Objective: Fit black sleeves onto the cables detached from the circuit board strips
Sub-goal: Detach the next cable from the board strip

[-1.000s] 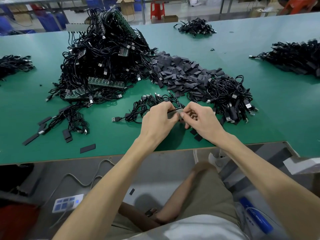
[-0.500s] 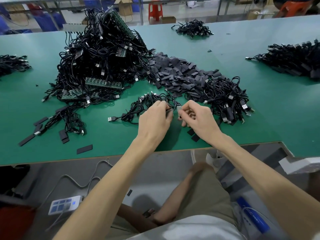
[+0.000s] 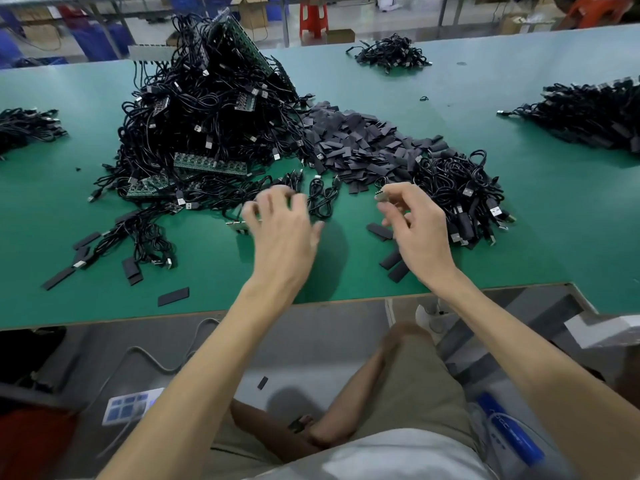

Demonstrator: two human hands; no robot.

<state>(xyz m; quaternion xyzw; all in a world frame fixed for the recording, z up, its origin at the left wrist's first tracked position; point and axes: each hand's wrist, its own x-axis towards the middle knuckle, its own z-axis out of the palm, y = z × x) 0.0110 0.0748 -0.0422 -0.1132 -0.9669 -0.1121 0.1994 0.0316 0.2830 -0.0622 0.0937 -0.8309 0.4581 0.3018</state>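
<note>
A green table [image 3: 561, 216] with a wood-coloured front edge is set over a grey floor [image 3: 311, 341], and beyond it a red stool [image 3: 313, 16], cardboard boxes [image 3: 251, 13] and blue crates [image 3: 100, 39] are seen.

Bare green table [image 3: 214, 278] at the near edge; cable heap [image 3: 207, 126], sleeve pile [image 3: 356, 140], cable bundle [image 3: 457, 188] behind

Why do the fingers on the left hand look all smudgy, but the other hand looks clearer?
Head view: the left hand has smeared fingertips, most likely motion blur from a quick move. Head view: the right hand, pinching a small connector, looks sharper. Head view: the light is soft and there is a faint shadow on the green table beside the left hand.
</note>
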